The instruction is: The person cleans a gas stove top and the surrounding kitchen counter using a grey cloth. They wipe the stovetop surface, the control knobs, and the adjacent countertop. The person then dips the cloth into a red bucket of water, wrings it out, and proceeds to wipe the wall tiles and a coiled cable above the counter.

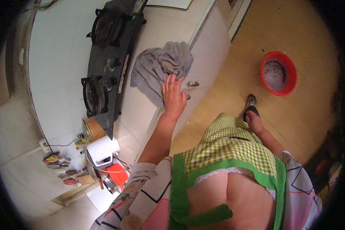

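A grey towelling cloth (152, 67) lies rumpled on the pale tiled counter (141, 103), reaching its front edge. My left hand (174, 93) presses on the near part of this cloth, its fingertips against the bunched folds; a ring shows on one finger. Low at my side, beside the green checked apron (233, 143), hangs my right hand (253, 122). Its fingers are mostly hidden, and nothing shows clearly in them. Just beyond that hand, one shoe (251, 100) stands on the floor.
Left of the cloth is a black gas hob (110, 60) with two burners. A white appliance (102, 151), a red plastic container (118, 174) and several knives (57, 161) crowd the counter corner. On the tan floor (276, 34) stands a red basin (291, 73) of foamy water. Cabinet handles (193, 84) jut out.
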Demonstrator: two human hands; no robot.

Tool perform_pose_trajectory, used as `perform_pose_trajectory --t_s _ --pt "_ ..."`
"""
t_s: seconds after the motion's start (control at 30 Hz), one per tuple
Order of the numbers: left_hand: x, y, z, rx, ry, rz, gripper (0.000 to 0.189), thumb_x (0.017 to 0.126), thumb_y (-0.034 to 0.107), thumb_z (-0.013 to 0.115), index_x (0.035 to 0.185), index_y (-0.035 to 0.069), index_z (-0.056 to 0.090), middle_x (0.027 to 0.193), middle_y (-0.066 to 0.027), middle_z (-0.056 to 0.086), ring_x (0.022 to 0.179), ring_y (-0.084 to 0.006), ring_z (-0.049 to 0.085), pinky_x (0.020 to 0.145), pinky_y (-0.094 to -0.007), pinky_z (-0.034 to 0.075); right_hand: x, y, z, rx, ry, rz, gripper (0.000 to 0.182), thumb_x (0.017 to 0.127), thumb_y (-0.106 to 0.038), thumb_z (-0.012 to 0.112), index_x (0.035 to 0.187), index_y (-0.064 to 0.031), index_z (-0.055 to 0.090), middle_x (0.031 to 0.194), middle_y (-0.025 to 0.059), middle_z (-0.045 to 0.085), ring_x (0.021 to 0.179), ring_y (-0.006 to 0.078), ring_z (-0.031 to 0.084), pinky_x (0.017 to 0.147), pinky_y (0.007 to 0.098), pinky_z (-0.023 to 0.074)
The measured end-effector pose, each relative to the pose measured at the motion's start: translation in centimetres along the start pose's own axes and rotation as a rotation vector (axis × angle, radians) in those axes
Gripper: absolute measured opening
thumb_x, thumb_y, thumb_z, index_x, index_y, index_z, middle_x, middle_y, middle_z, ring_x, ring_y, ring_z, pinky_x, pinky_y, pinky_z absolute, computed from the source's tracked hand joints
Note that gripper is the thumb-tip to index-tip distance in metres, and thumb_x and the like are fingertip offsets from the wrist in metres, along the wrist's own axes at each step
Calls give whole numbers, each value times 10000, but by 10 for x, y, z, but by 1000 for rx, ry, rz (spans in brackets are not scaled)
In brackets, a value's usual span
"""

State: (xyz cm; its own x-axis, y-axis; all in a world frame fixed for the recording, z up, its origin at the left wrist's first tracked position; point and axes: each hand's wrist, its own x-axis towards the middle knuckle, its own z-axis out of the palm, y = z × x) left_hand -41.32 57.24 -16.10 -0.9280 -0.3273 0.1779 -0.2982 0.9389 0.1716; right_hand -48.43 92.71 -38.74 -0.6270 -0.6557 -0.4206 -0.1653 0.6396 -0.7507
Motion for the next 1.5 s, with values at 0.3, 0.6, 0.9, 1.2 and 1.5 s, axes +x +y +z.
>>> perform_pose_trajectory --t_s 0.3,0.6,0.9,1.2,1.5 --pt "-59 -35 -31 -144 20 -123 165 673 -21 534 824 44 524 814 -117 528 816 -324 518 734 -411 425 -31 -23 -56 -126 -104 91 282 836 -180 533 1073 -30 566 978 220 617 915 368 594 798 422 475" --pt "-223 -157 -79 -554 618 -1094 129 764 -18 508 882 31 524 800 -36 540 740 -151 521 668 -266 441 -101 122 -87 -410 -105 442 286 827 -197 544 1073 -52 562 979 218 623 898 366 606 774 406 492" --pt "-219 -141 -31 91 311 -580 564 762 208 585 1274 49 410 1301 -202 401 1219 -364 356 1025 -461 281 -133 138 -84 -116 -32 576 285 853 -199 530 1092 -45 542 973 178 630 870 305 608 769 376 485" --pt "-20 -31 -14 -42 113 -226 698 707 234 703 1316 105 387 1360 -176 347 1269 -361 307 1049 -469 253 -107 103 -106 -32 -9 574 316 849 -191 545 1125 -40 518 1001 177 620 898 298 599 791 370 476" --pt "177 30 48 -68 149 -35 575 728 147 662 1259 116 444 1320 -152 409 1257 -335 348 1029 -454 299 -66 111 -150 -46 -74 560 353 844 -183 560 1157 -35 494 1028 177 610 926 291 590 812 364 467"
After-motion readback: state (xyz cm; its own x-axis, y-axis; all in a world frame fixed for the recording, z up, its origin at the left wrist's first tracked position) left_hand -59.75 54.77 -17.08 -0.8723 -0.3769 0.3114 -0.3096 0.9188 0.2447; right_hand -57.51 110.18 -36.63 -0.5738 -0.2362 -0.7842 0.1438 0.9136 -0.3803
